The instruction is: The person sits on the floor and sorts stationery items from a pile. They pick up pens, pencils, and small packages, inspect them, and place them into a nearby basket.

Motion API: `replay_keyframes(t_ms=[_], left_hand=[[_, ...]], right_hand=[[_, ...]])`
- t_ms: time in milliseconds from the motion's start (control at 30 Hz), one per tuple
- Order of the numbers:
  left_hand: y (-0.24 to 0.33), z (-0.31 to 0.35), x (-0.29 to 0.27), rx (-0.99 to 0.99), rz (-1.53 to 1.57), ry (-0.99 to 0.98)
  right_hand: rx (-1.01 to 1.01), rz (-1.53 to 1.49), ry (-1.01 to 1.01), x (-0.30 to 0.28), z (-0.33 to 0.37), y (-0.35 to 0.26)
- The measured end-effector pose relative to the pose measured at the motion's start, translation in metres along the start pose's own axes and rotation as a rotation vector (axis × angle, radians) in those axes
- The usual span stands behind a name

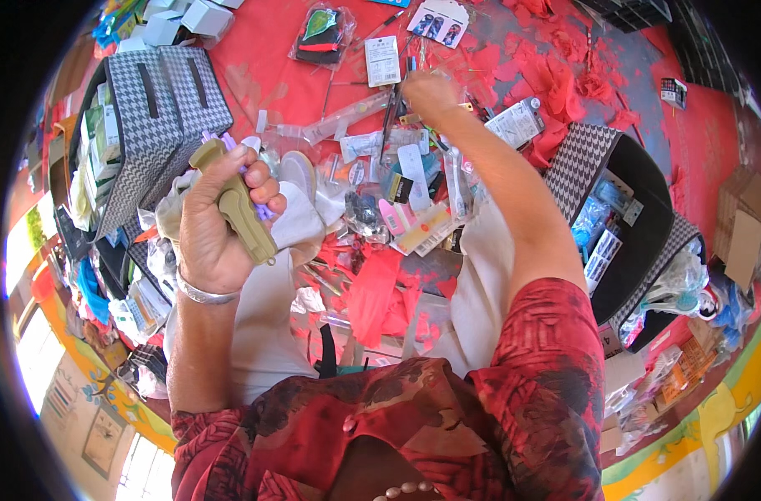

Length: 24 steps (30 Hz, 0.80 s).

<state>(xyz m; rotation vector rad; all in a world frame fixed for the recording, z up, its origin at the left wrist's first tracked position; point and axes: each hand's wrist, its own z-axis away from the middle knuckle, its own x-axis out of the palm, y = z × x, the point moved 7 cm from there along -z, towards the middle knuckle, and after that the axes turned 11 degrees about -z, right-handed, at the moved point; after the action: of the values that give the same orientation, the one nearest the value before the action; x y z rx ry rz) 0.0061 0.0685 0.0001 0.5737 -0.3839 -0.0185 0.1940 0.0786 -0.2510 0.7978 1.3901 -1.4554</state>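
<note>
My left hand [218, 213] is raised at the left, closed around an olive-brown plastic piece [248, 224] with a curved edge and a small loop at its lower end. Pale purple pieces [260, 194] of similar plastic show between the same fingers; their kind I cannot make out. My right hand [431, 98] reaches far forward over the pile, slightly blurred, its fingertips hidden. Close to it are a thin black stick-like item [388, 125] and a white printed card pack [382, 62]. Below lie a pink-topped pack [393, 217] and a white flat strip [414, 177].
Houndstooth fabric storage boxes stand at the left [167, 100] and right [585, 163], both holding packets. Scraps of red sheet [372, 292] litter the floor. White small boxes [184, 21] lie far left, a cardboard box [744, 225] far right, a black crate [706, 50] at the back right.
</note>
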Motion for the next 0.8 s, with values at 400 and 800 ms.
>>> replay_keyframes(t_ms=[400,800], left_hand=[[-0.008,0.003,0.002,-0.015,-0.057,0.009],[-0.025,-0.012,0.013,-0.031,-0.107,0.024]], right_hand=[[-0.244,0.100,-0.188,0.069,0.039,-0.034],[0.574,-1.864,0.227,-0.066,0.078,0.096]])
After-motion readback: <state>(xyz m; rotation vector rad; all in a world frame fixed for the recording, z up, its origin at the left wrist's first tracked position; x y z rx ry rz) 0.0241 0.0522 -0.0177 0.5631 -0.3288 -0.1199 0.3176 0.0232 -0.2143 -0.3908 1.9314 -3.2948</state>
